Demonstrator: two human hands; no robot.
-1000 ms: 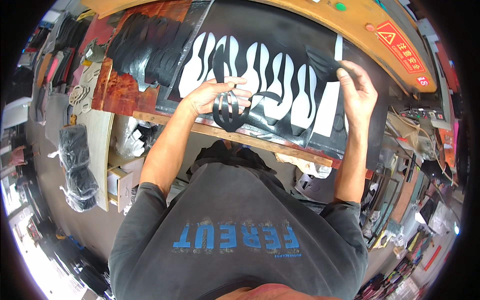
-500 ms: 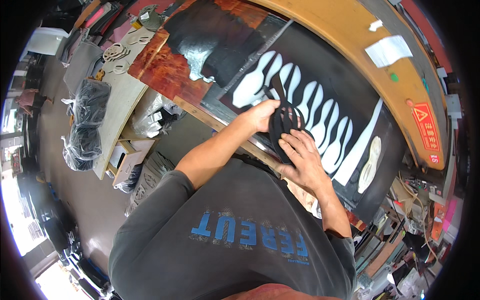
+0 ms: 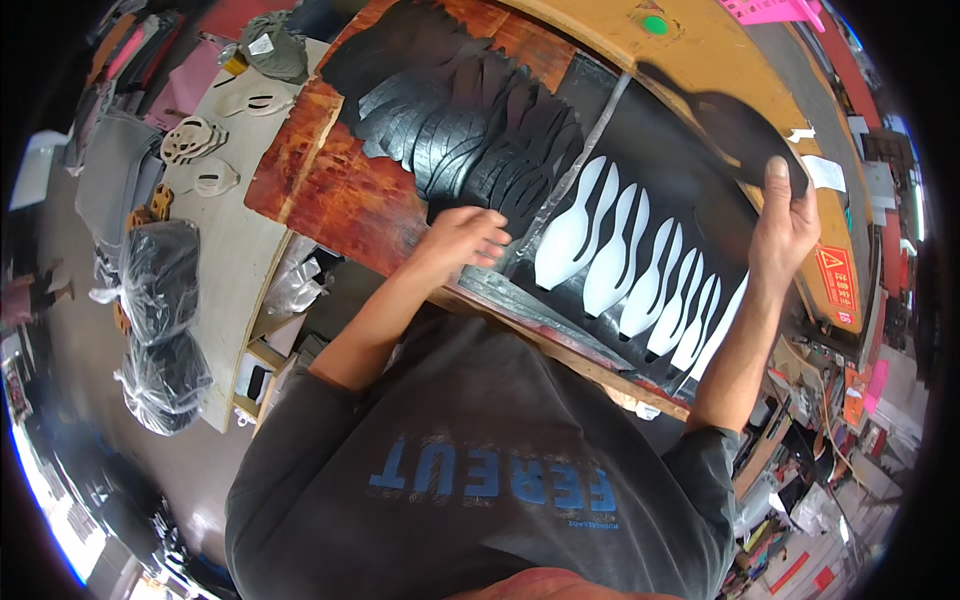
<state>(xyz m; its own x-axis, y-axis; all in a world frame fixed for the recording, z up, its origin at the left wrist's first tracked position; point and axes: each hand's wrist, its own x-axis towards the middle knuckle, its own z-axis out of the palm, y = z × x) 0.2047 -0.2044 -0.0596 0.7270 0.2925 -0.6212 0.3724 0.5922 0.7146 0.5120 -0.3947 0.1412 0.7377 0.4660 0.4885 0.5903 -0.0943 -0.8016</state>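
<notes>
Far left of the left fingers: two black bundles [image 3: 162, 285] in clear plastic, against the side of a pale side table [image 3: 238, 250]. Cream sole-shaped pieces [image 3: 190, 140] lie on it, some stacked. Farther out, a grey-green bundle [image 3: 285, 62] with a white label [image 3: 262, 44], print too small to read. Just left of the left fingers, a red-brown table [image 3: 300, 165]. Beyond those fingers, on the same table, a heap of black cut pieces [image 3: 430, 105], overlapping, glossy in places. Left hand [image 3: 455, 245] slightly blurred, fingers curled and a little apart, no grip visible; contact with the heap: can't tell. Nearer the body than both hands, a dark shirt [image 3: 490, 380] with worn blue block lettering, upside down in view. Between the two sets of fingers, a black sheet [image 3: 700, 200] with a row of white forked shapes [image 3: 572, 240]. Right hand [image 3: 785, 230] raised, fingers clamped on the wide end of a black sole-shaped piece [image 3: 745, 135], thumb on top; narrow end points up-left, away from the fingers. Beyond the piece, an orange beam [image 3: 700, 40] with a green button [image 3: 655, 25]. Just right of the right fingers, white paper [image 3: 825, 172], no legible writing. Lower right of them, a red label [image 3: 838, 280]: warning triangle, printed characters.
</notes>
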